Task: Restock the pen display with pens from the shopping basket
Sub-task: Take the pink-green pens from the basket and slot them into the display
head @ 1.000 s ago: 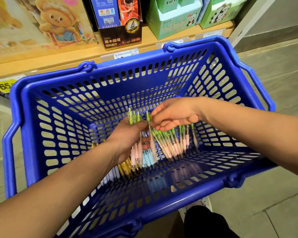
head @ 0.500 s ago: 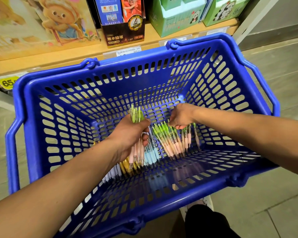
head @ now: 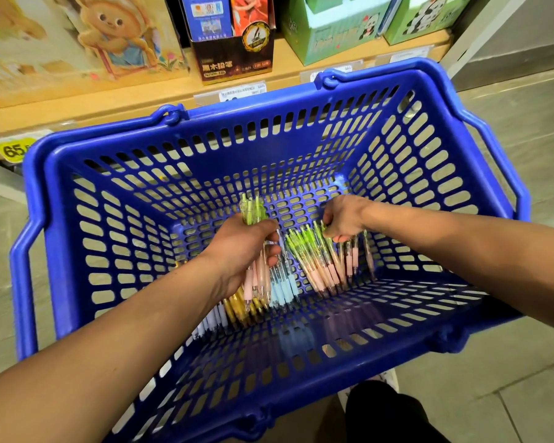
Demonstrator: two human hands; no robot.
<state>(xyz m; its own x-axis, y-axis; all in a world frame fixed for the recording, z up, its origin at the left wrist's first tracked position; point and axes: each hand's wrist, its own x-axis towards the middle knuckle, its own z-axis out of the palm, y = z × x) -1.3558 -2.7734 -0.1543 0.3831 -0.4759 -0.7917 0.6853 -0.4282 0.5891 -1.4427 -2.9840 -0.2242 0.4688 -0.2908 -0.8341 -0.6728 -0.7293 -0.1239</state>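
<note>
Head view, looking down into the blue shopping basket (head: 285,105), both hands inside it. Left hand (head: 242,251) has fingers and thumb wrapped round a bundle of pens (head: 253,212), held about mid-barrel, with green clicker ends poking out above the fist and pink grips below. Right hand (head: 344,219) is down on the loose pens (head: 317,263) lying on the basket floor, fingers curled onto their green ends and pinching; which pen exactly I can't tell, too blurred. Handling, my read: light, stiff plastic barrels, smooth and a bit slippery, so they'll fan out or slide from a slack fist. Not fragile, though clips could snag on each other or in the basket slots. I'd take each one at the rubbery pink grip or mid-barrel, tips all pointing one way, with a bundle small enough to close the fist on. Counts: one basket, two hands, four colour groups of pens on the floor. These are the pink-grip ones with green tops, blue-grip pens (head: 282,289), yellow pens (head: 237,310) and white pens (head: 210,322) partly hidden by the left forearm. Bundle looks like three or four; loose pink pile roughly ten, blue about five; yellow and white too hidden to count. Pen display itself I can't pick out. Behind the basket there's only a wooden shelf (head: 125,103) with one black pencil box (head: 234,39) and two green panda boxes (head: 333,33).
</note>
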